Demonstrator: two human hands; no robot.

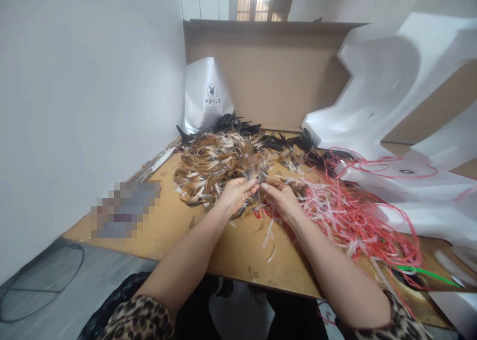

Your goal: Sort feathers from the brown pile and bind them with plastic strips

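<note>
At brown feather pile's point(206, 158) near edge | our left hand point(236, 195) pinches feather tuft point(255, 165) | our right hand point(282, 197): we cannot tell its grip

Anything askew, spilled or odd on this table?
Right of the right hand, the red and white strands lie untidily tangled, some trailing over a white molded piece. On the table, at left, a pixelated patch hides what is there.

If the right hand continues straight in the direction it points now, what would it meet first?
Probably the brown feather bunch pinched in the left hand, or that hand itself; which lies nearer is hard to tell.
</note>
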